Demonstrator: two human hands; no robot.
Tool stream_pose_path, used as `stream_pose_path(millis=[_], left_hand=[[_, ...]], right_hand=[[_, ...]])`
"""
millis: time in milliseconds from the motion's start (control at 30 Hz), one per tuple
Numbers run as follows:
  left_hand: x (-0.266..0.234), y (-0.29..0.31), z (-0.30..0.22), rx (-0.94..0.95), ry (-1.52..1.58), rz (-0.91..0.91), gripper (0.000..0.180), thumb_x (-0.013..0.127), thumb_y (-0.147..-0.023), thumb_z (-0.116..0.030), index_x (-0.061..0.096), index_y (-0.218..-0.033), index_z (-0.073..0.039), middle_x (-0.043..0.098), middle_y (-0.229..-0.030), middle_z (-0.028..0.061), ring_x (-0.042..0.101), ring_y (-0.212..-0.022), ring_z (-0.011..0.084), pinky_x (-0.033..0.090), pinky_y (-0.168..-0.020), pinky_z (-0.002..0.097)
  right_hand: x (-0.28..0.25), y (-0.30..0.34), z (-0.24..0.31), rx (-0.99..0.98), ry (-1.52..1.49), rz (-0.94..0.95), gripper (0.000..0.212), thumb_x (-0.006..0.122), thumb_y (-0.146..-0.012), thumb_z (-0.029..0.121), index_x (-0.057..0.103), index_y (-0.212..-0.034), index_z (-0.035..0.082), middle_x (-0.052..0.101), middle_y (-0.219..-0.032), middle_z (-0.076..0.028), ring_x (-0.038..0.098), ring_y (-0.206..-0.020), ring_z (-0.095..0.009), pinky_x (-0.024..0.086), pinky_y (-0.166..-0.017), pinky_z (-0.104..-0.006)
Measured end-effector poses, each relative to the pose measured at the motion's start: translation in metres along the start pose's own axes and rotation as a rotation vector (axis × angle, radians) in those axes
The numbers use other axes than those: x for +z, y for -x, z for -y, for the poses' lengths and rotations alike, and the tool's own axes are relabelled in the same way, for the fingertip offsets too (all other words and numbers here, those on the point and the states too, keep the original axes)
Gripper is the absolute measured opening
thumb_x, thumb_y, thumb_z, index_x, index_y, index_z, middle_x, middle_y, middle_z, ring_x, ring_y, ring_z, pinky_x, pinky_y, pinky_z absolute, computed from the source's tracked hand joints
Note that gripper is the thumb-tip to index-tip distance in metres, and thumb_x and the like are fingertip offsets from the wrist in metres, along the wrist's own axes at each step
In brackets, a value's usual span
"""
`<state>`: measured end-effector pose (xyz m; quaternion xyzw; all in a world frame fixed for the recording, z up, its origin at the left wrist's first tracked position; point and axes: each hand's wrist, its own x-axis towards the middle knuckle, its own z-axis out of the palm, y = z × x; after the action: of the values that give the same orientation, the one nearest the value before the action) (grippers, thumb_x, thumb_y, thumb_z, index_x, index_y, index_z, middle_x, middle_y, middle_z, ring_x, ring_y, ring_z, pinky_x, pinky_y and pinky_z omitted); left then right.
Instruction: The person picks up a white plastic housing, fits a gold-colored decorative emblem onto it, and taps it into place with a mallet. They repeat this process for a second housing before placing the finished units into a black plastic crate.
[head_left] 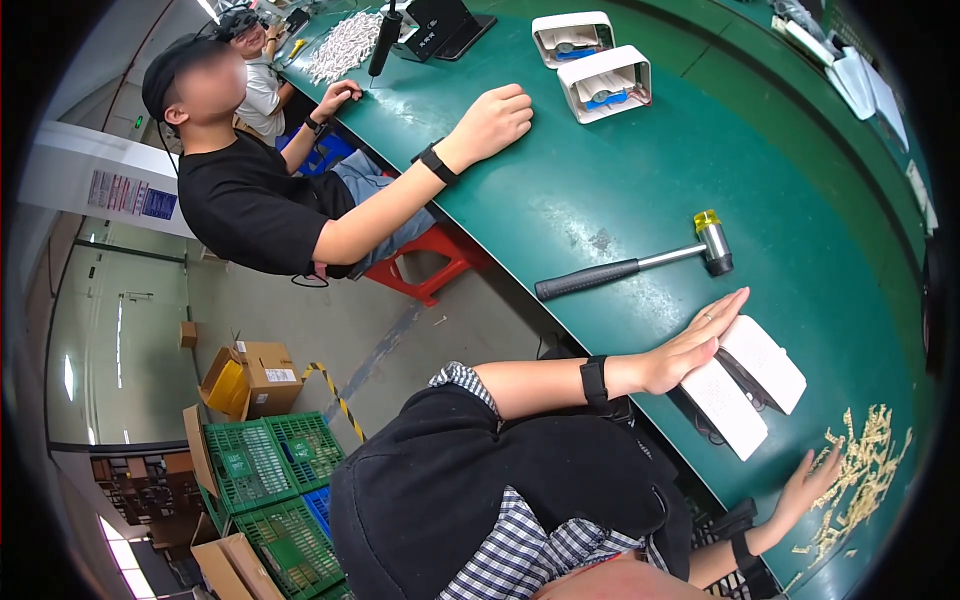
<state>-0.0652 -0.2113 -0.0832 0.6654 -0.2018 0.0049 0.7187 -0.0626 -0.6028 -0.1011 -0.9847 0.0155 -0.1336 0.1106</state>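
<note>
My left hand, with a black wristband, lies flat with its fingers together on top of a white box-shaped fixture that has a dark slot along its middle. It holds nothing. My right hand hovers with fingers spread at the edge of a pile of small beige parts on the green table. A mallet with a black handle and a yellow-and-grey head lies just beyond my left hand.
A seated person in a black shirt rests a fist on the table, on a red stool. Two white open boxes stand at the far end, with a pile of white parts. Green crates and cardboard boxes stand on the floor.
</note>
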Motion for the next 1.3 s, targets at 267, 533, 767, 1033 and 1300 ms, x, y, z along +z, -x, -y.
stream_pose_path(millis=[267, 533, 767, 1033, 1300], left_hand=[[0.000, 0.001, 0.002, 0.018, 0.008, -0.005, 0.077, 0.019, -0.100, -0.056, 0.000, -0.153, -0.005, 0.001, -0.160, 0.0158, 0.001, -0.147, 0.0334, 0.002, -0.117, 0.0441], [0.001, 0.001, 0.005, 0.045, -0.003, -0.008, 0.075, 0.022, -0.100, -0.053, 0.002, -0.153, -0.005, 0.005, -0.159, 0.0158, 0.004, -0.146, 0.0344, 0.004, -0.117, 0.0438], [0.000, 0.001, 0.006, 0.031, -0.002, -0.006, 0.074, 0.023, -0.101, -0.052, 0.003, -0.153, -0.004, 0.006, -0.159, 0.0159, 0.005, -0.145, 0.0337, 0.004, -0.117, 0.0437], [0.000, -0.001, 0.001, 0.012, -0.004, -0.004, 0.081, 0.023, -0.098, -0.056, 0.004, -0.152, 0.002, 0.007, -0.159, 0.0184, 0.006, -0.146, 0.0323, 0.003, -0.116, 0.0433], [0.000, 0.001, 0.004, -0.006, -0.043, -0.021, 0.081, 0.026, -0.098, -0.054, 0.006, -0.152, 0.003, 0.010, -0.159, 0.0186, 0.008, -0.147, 0.0318, 0.005, -0.117, 0.0425]], right_hand=[[0.021, -0.003, -0.029, -0.032, -0.190, 0.006, 0.033, 0.057, -0.095, 0.014, 0.057, -0.127, 0.005, 0.060, -0.124, -0.016, 0.059, -0.109, -0.026, 0.045, -0.094, -0.0353], [0.000, -0.019, 0.008, 0.147, -0.224, -0.047, 0.026, 0.062, -0.092, 0.012, 0.064, -0.116, 0.002, 0.068, -0.106, -0.011, 0.064, -0.095, -0.021, 0.049, -0.085, -0.0323], [-0.002, -0.031, 0.016, 0.169, -0.341, -0.143, 0.026, 0.064, -0.090, 0.010, 0.064, -0.115, 0.001, 0.069, -0.103, -0.009, 0.063, -0.094, -0.016, 0.049, -0.087, -0.0293], [-0.004, -0.032, 0.014, 0.159, -0.607, -0.183, 0.025, 0.060, -0.094, 0.008, 0.062, -0.116, -0.005, 0.068, -0.108, -0.010, 0.063, -0.099, -0.015, 0.048, -0.091, -0.0271], [-0.005, -0.037, 0.007, 0.154, -0.696, -0.175, 0.026, 0.056, -0.095, 0.004, 0.059, -0.118, -0.007, 0.065, -0.114, -0.014, 0.062, -0.104, -0.019, 0.049, -0.093, -0.0287]])
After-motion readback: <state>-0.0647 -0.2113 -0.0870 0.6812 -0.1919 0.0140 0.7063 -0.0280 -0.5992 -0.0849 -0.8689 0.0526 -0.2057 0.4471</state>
